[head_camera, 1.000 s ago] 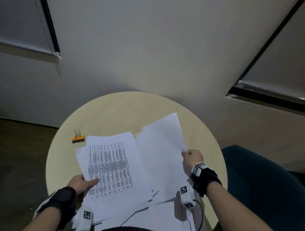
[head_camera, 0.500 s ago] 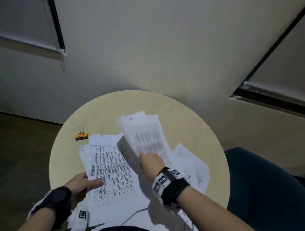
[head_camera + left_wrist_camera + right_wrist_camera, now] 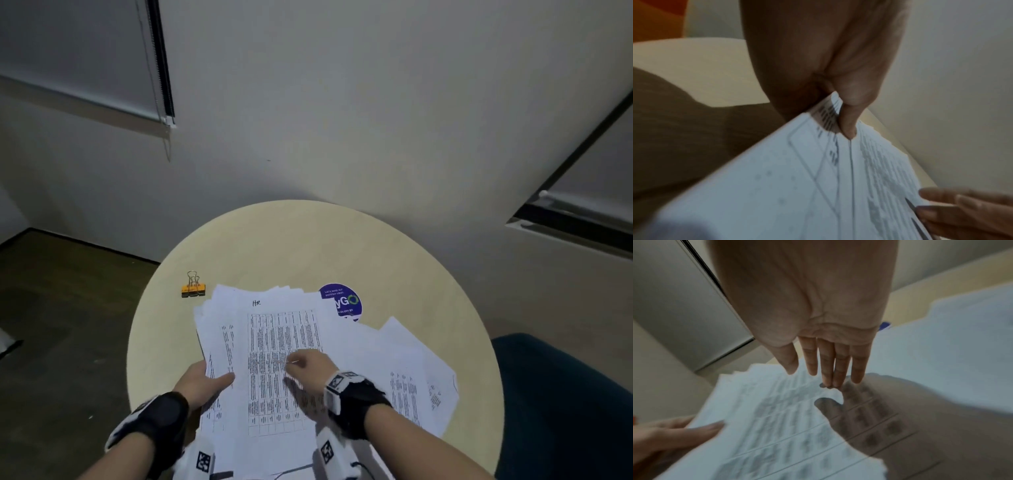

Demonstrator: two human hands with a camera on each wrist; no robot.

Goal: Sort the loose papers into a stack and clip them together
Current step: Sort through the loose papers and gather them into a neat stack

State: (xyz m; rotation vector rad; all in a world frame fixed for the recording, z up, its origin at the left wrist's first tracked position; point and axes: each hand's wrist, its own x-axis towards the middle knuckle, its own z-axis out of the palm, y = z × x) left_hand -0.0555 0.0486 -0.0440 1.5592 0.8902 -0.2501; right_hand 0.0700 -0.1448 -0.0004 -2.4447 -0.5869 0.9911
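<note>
Papers: we see a rough pile of printed sheets [image 3: 274, 346] lying on the near half of the round surface [image 3: 308, 246], with more loose sheets [image 3: 407, 370] fanned toward its right edge.
Left hand: our left hand [image 3: 202, 382] pinches the pile's left edge, thumb on top.
Right hand: our right hand [image 3: 308, 363] has straight fingers [image 3: 838, 363] with tips touching the top sheet, gripping nothing.
Clip: an orange binder clip [image 3: 193, 287] sits apart near the surface's left edge.
Sticker: a purple round sticker [image 3: 344, 301] shows beyond the pile.
</note>
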